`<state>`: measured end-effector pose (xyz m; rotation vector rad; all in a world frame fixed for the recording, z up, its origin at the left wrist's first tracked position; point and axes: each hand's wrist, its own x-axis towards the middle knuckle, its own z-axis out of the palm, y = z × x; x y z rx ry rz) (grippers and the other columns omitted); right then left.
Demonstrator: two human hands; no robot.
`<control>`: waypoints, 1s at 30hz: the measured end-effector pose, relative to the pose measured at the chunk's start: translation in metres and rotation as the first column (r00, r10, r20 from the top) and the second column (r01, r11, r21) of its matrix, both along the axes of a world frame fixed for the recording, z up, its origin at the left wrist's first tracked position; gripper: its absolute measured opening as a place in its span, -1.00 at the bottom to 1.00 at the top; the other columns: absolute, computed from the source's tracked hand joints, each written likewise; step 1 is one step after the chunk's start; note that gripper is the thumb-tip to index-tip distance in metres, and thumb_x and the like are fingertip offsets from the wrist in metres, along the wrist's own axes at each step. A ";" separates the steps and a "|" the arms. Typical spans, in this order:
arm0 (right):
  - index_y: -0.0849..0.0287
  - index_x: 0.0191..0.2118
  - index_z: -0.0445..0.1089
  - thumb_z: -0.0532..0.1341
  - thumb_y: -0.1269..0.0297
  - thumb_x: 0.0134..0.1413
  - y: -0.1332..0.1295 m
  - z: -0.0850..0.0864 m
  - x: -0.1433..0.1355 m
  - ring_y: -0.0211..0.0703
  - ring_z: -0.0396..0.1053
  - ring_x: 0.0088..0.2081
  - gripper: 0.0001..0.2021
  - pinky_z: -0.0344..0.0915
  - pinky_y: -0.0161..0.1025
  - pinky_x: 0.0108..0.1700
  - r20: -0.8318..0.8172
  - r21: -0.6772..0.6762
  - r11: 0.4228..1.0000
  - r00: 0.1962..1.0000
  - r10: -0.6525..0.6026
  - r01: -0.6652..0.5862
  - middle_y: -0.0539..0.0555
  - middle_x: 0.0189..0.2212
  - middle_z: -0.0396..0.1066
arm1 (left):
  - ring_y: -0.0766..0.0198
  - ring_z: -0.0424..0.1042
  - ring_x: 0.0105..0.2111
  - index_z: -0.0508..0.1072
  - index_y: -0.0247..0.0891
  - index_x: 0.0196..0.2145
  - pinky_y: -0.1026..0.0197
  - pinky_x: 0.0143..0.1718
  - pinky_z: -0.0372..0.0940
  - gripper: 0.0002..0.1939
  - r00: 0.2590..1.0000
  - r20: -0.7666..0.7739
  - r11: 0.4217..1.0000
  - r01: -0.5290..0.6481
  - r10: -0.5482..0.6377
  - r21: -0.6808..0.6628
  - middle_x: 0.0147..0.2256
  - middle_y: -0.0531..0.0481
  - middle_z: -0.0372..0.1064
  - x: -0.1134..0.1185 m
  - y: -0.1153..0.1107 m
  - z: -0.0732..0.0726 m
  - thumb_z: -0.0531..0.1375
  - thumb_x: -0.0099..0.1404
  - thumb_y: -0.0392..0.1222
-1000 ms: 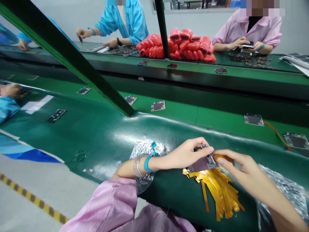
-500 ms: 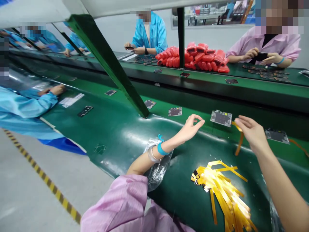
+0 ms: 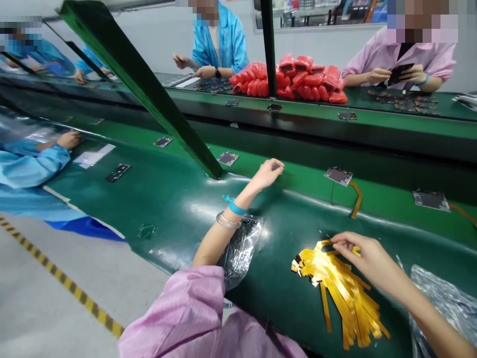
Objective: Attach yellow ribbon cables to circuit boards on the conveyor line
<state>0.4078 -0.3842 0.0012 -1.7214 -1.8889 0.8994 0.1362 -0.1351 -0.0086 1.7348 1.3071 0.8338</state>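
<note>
My left hand (image 3: 268,174) is over the green belt, its fingers closed on a small circuit board (image 3: 276,167) that they mostly cover. Down at the right, my right hand (image 3: 348,246) pinches an orange flex strip (image 3: 325,243) at the top of a pile of orange strips (image 3: 346,293). On the belt ahead of it, a circuit board (image 3: 338,176) has one orange strip hanging from its right corner. Another board (image 3: 431,200) with a strip lies farther right, and a board without one (image 3: 228,158) sits left of my left hand.
A slanted green post (image 3: 149,94) rises beside my left hand. Clear plastic bags (image 3: 244,248) lie under my left forearm and near my right forearm. Across the belt are red wrapped bundles (image 3: 298,79) and people handling parts. A co-worker's blue sleeve (image 3: 33,161) is at left.
My right hand has moved down from the belt to the strip pile, letting go of the strip at the board. My left hand has moved left and closed on a board. The view has shifted slightly.
</note>
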 end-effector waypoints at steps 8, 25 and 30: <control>0.05 -0.24 0.50 0.17 0.22 0.36 -0.016 -0.005 -0.029 -0.04 0.50 -0.21 -0.83 0.34 -0.13 -0.13 0.040 -0.102 0.987 0.991 0.127 -0.122 0.05 -0.22 0.56 | 0.20 0.43 -0.13 0.52 -0.30 -0.09 0.16 0.02 0.30 -0.78 0.993 -0.109 0.998 -0.050 0.052 0.022 -0.13 -0.10 0.48 -0.024 0.011 0.011 0.15 0.37 -0.25; 0.06 -0.38 0.45 0.20 0.22 0.29 0.011 -0.019 -0.044 0.02 0.46 -0.20 -0.80 0.19 -0.02 -0.01 0.073 -0.129 0.964 0.967 0.244 -0.233 0.04 -0.34 0.54 | 0.04 0.44 0.08 0.41 -0.27 0.16 -0.13 0.09 0.41 -0.60 0.708 -0.471 0.849 -0.403 0.526 0.341 0.16 -0.20 0.36 -0.110 0.057 -0.018 0.23 0.46 -0.07; 0.04 -0.33 0.44 0.14 0.18 0.34 0.001 -0.009 -0.036 0.04 0.45 -0.17 -0.79 0.22 -0.01 0.00 0.070 -0.103 0.979 0.981 0.182 -0.175 0.05 -0.30 0.54 | 0.02 0.43 0.09 0.39 -0.28 0.18 -0.15 0.09 0.41 -0.57 0.689 -0.494 0.847 -0.458 0.530 0.270 0.16 -0.20 0.36 -0.101 0.061 -0.036 0.23 0.45 -0.06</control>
